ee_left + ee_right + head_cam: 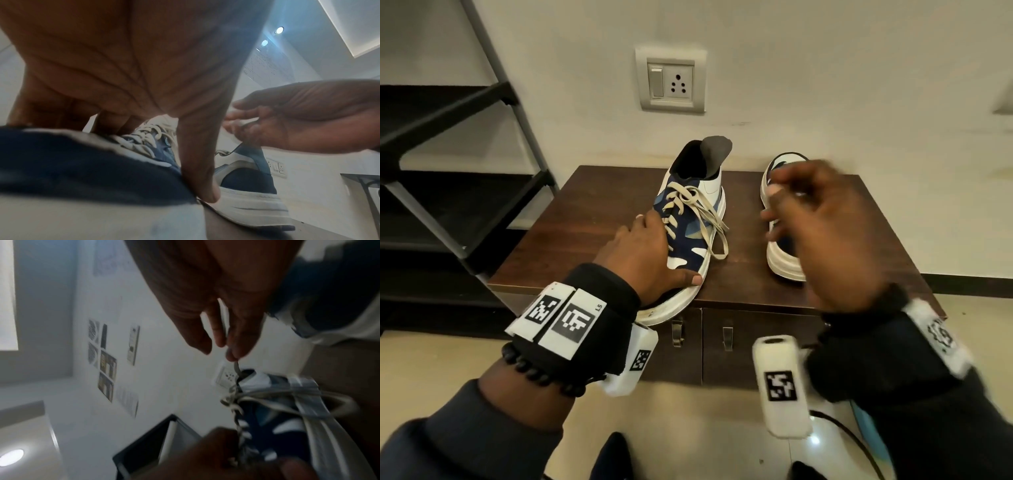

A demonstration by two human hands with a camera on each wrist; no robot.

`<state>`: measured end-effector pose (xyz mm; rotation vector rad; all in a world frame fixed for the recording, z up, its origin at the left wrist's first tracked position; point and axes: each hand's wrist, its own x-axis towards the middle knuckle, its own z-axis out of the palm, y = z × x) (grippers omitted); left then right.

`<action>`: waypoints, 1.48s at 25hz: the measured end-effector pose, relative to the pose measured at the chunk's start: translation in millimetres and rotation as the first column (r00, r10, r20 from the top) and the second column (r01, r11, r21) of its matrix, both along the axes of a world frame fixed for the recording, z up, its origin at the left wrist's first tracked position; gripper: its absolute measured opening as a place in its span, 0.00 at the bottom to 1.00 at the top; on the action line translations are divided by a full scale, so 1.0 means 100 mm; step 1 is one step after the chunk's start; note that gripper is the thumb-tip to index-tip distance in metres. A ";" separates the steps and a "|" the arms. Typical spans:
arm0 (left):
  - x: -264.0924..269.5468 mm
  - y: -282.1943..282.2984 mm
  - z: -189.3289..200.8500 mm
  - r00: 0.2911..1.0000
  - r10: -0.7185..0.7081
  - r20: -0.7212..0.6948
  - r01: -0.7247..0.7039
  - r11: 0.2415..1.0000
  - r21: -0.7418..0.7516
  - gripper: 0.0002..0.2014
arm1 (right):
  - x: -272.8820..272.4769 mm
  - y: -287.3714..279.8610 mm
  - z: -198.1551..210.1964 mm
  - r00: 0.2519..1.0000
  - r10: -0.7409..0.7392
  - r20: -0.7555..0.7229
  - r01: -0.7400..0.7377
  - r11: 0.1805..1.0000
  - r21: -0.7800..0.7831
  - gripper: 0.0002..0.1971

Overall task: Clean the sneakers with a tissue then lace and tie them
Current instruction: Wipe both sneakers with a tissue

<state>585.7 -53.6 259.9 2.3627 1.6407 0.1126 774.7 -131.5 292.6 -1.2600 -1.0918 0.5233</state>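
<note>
A navy, blue and white sneaker lies on the dark wooden cabinet top, its toe over the front edge. Its cream laces are threaded and their loose ends trail off to the right. My left hand grips its forefoot, fingers over the laces and the thumb down the right side. The second sneaker stands to the right, mostly hidden. Above it hovers my right hand, blurred, fingers loosely bent; I see nothing held in it.
The cabinet stands against a white wall with a switch and socket plate. A black metal shelf rack stands to the left. Two door handles sit on the cabinet front. A cable crosses the tiled floor below.
</note>
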 end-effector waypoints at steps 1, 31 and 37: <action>-0.02 0.00 -0.01 1.000 -0.017 0.008 0.017 1.000 0.008 0.52 | -0.17 0.14 -0.09 0.992 0.122 0.023 -0.116 0.978 -0.176 0.16; -0.13 -0.02 0.00 0.997 -0.048 0.065 0.051 0.998 -0.045 0.46 | -0.18 0.78 1.26 0.560 0.472 0.681 -0.066 0.845 -0.531 0.11; -0.05 -0.04 -0.01 0.999 -0.016 -0.038 0.014 0.999 -0.052 0.58 | -0.40 0.94 1.34 0.525 0.456 0.718 -0.103 0.872 -0.478 0.10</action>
